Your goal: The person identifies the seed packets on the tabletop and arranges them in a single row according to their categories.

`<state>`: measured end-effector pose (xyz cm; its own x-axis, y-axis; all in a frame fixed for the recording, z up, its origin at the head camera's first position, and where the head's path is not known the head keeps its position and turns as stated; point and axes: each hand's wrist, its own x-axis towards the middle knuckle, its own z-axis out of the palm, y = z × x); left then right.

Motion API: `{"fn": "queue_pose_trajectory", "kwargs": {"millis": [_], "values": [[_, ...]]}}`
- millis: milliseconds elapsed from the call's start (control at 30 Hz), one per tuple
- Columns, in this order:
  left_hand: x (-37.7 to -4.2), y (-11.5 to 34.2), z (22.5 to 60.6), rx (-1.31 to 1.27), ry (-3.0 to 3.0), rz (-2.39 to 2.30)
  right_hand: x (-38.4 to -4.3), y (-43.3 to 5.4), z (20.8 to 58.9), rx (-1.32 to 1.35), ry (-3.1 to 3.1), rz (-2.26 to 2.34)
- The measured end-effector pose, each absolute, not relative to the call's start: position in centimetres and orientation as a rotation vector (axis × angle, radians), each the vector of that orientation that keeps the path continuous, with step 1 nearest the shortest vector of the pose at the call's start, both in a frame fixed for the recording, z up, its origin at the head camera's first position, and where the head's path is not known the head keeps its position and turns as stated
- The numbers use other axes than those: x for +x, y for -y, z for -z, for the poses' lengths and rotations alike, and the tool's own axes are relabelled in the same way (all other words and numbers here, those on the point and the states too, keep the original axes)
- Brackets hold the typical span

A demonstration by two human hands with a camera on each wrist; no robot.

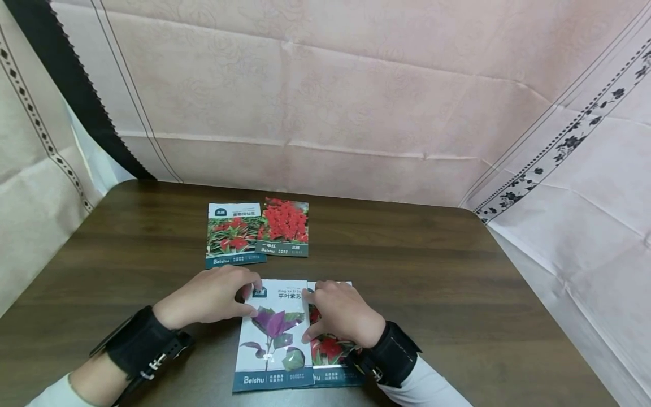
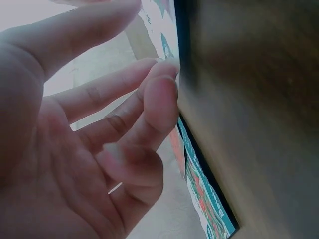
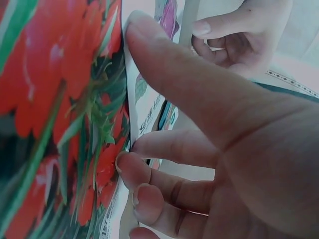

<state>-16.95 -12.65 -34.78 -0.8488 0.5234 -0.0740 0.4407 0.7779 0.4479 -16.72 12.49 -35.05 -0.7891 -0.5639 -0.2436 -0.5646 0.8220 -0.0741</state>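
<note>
A seed packet with a purple-leaved plant (image 1: 280,345) lies flat near the table's front edge. It overlaps the left side of a red-flower seed packet (image 1: 330,353), which the right hand partly hides. My left hand (image 1: 211,297) touches the purple packet's left edge with thumb and fingertips, its fingers loosely bent. At the opposite edge, my right hand (image 1: 346,314) rests its thumb and fingertips, reaching across the red-flower packet. In the right wrist view, the right thumb (image 3: 149,40) meets the purple packet's edge, and the fingertips touch lower along it.
Behind the hands, two more seed packets lie partly overlapped: one with red flowers among green leaves (image 1: 234,234), one with dense red blooms (image 1: 285,223). The dark wooden table (image 1: 458,294) extends to both sides. A pale patterned cloth (image 1: 330,102) hangs beyond its far edge.
</note>
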Motion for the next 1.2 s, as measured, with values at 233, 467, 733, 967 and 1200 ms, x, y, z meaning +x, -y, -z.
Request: {"fn": "queue_pose_trajectory", "kwargs": {"millis": [233, 467, 733, 967, 1200], "values": [[-17.0, 12.7, 34.6, 0.765, -2.783, -0.624, -17.4, -13.3, 35.0, -0.826, -2.762, 0.04], [-16.8, 12.3, 35.0, 0.775, -2.771, -0.6, -17.8, -13.7, 35.1, -0.785, -2.771, 0.1], [-16.8, 12.2, 35.2, 0.761, -2.763, -0.601, -17.9, -13.7, 35.1, -0.796, -2.768, 0.095], [-16.9, 12.3, 35.3, 0.766, -2.751, -0.619, -17.9, -14.0, 34.4, -0.78, -2.757, 0.145], [-16.9, 12.4, 35.4, 0.793, -2.766, -0.625, -18.3, -14.3, 33.8, -0.805, -2.904, 0.512]]}}
